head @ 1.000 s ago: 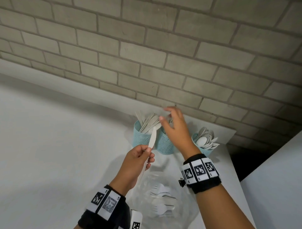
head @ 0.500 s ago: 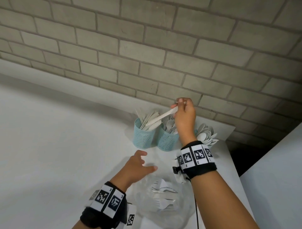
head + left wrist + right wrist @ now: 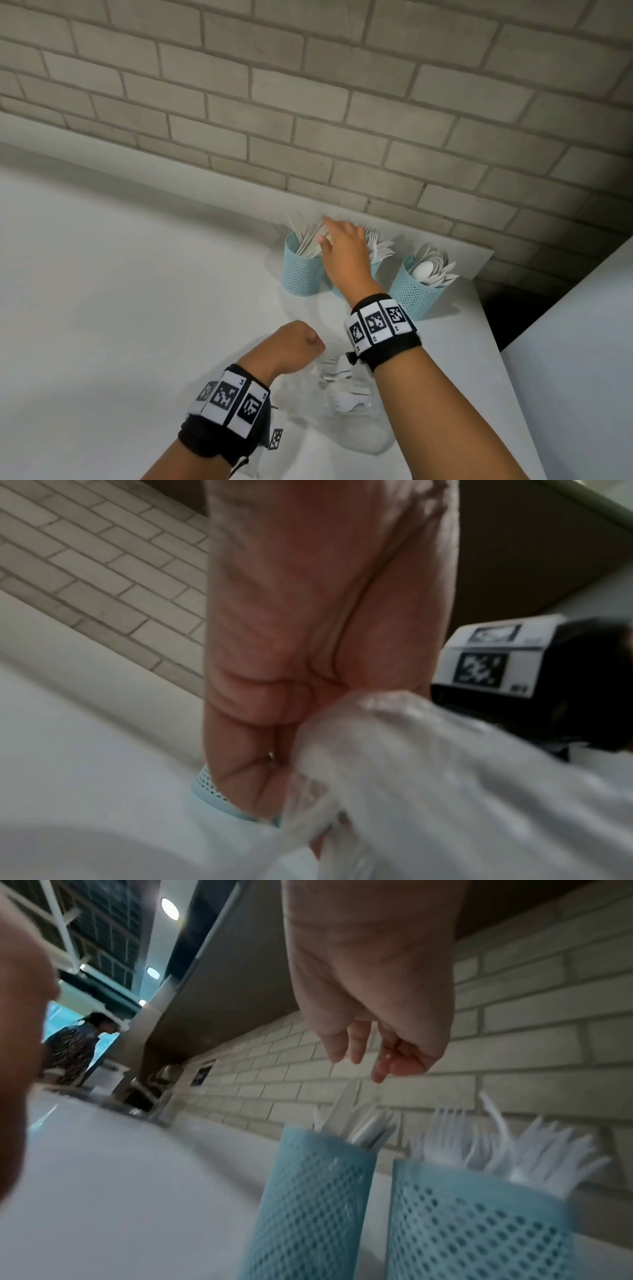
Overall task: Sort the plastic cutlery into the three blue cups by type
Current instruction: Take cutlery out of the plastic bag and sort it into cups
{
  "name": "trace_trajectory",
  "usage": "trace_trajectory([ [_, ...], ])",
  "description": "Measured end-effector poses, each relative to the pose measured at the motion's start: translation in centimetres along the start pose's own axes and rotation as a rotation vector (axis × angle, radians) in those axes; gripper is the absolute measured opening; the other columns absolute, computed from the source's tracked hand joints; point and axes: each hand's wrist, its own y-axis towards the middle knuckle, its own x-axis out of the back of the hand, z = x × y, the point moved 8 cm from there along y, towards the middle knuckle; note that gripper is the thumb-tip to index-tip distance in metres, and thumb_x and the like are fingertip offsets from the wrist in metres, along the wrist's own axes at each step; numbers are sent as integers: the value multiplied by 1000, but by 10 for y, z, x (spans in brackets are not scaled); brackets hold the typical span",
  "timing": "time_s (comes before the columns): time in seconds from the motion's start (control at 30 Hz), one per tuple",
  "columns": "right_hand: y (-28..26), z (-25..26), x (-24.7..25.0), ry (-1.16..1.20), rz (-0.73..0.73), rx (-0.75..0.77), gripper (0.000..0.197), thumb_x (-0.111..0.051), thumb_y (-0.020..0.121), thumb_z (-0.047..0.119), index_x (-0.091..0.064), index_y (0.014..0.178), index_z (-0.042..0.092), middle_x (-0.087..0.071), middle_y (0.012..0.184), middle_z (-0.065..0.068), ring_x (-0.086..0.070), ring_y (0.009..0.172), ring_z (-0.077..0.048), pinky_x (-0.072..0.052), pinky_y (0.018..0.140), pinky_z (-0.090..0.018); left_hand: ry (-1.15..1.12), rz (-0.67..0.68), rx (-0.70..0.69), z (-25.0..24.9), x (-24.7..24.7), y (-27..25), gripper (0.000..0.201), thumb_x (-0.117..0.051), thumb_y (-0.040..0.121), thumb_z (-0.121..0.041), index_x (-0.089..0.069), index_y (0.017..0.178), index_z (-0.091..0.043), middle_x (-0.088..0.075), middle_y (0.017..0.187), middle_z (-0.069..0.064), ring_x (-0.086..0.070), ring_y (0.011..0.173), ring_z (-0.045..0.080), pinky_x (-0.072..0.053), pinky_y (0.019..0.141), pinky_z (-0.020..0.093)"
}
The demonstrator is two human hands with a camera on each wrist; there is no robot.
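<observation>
A canteen or commercial kitchen, by the look of it: a long white bench runs along a pale brick wall, and the right wrist view shows a steel hood overhead, round ceiling lights, a tap far off on the left and another person standing beyond
</observation>
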Motion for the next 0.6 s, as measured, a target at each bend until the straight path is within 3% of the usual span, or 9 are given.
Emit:
trace_trajectory([
  [0.03,-5,-2,11,111,-44,-41,32,-44,97,14,-55,127,15,-55,123,-8,-46,113,-24,-38,93,-34,13,-11,-5,0,0,0,29,-59,90,-24,-65,114,-9,-62,122,2,-57,112,18,-45,96,27],
  [0.1,-18,-7,28,328,-26,-134,24,-44,93,4,-66,100,9,-63,97,-3,-56,83,-15,-43,76,-26,27,-58,-17,-1,0,1,37,-68,83,-25,-62,117,-11,-61,121,1,-56,112,16,-43,93,23],
  [0.13,-26,-9,28,350,84,-173,25,-44,91,2,-67,86,8,-63,82,1,-54,70,-11,-42,67,-24,27,-89,-27,-2,1,1,39,-71,80,-23,-62,117,-12,-60,122,0,-56,112,15,-42,92,20],
  [0.2,-53,-9,15,288,454,-228,31,-42,89,0,-64,70,11,-61,70,3,-54,63,-10,-42,58,-20,45,-138,-48,-3,2,0,42,-72,78,-16,-60,119,-13,-58,126,-1,-54,114,14,-40,88,17],
  [0.27,-87,-14,-7,228,785,-284,32,-40,91,0,-67,77,7,-68,81,-6,-60,68,-13,-46,62,-19,111,-151,-87,-7,-1,-3,45,-65,78,-7,-58,123,-14,-56,128,0,-53,116,15,-38,86,16],
  [0.33,-111,-22,-23,146,930,-298,25,-46,91,1,-70,98,3,-70,102,-13,-62,78,-17,-48,68,-20,144,-180,-142,-14,-1,-7,47,-58,78,-1,-58,123,-15,-58,127,1,-53,116,16,-38,88,17],
  [0.43,-124,-32,-36,-96,906,-238,31,-58,85,5,-66,114,13,-66,116,-6,-60,91,-20,-47,76,-27,38,-215,-193,-21,2,-11,49,-55,77,5,-60,122,-15,-59,127,0,-54,118,16,-40,96,22],
  [0.5,-132,-35,-43,-167,869,-251,37,-60,82,7,-63,119,12,-64,118,-7,-61,97,-23,-47,79,-29,-21,-220,-211,-24,4,-13,51,-53,77,9,-59,122,-13,-60,126,1,-52,119,14,-37,97,19],
  [0.6,-150,-37,-52,-232,878,-275,45,-60,86,20,-52,129,11,-57,127,-6,-57,112,-25,-45,92,-34,-53,-206,-239,-26,4,-17,52,-52,77,11,-59,122,-14,-60,125,0,-53,118,14,-37,96,18],
])
